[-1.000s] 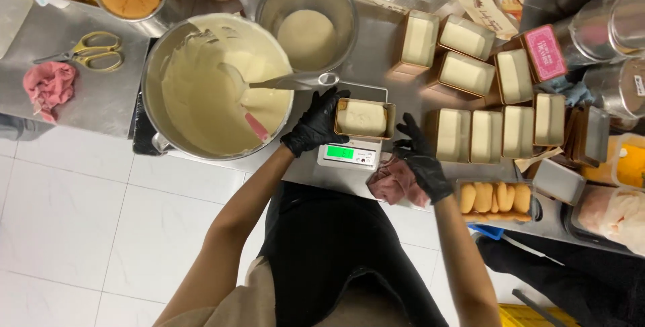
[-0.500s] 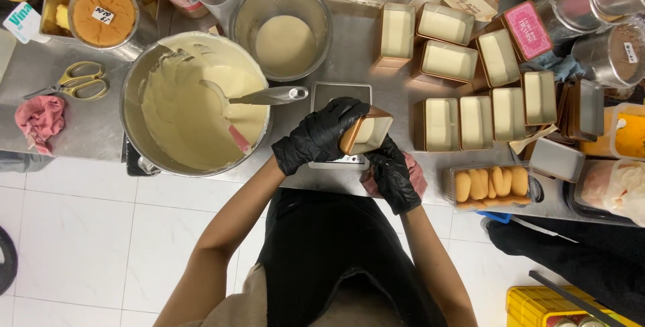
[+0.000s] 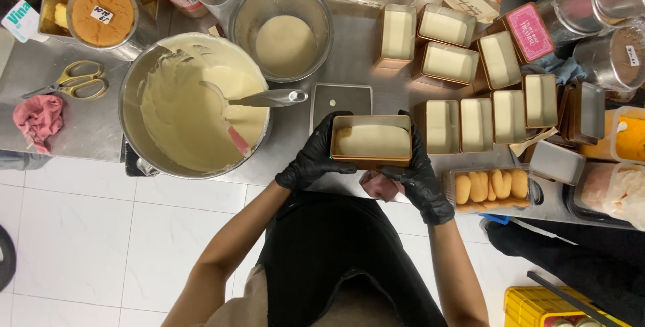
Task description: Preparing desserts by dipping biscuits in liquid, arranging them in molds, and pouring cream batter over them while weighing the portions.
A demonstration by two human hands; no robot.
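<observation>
- Left hand [image 3: 314, 159], black-gloved, grips the left end of a rectangular filled tin [image 3: 371, 142]; fingers wrap its short side.
- Right hand [image 3: 422, 174], also gloved, clasps the tin's right end, fingers curled round the wall.
- Tin is held level between both hands at the near table edge, just in front of a small scale [image 3: 341, 99]. It appears lifted off the platform, though the overhead view makes that hard to confirm.
- Tin carries pale cream, smooth on top.
- Pink cloth [image 3: 379, 184] shows below the tin, beside the right wrist.
- Large mixing bowl [image 3: 195, 105] to the left holds pale batter, with a ladle [image 3: 259, 99] and a red-tipped spatula [image 3: 238, 142] resting in it.
- Smaller steel bowl [image 3: 282, 21] behind, some batter at the bottom.
- Cluster of filled tins [image 3: 470, 65] on the steel table [image 3: 349, 58] to the right.
- Clear tray of ladyfinger biscuits [image 3: 492, 186] near the right hand.
- Scissors [image 3: 70, 80] and another pink rag [image 3: 39, 119] at far left.
</observation>
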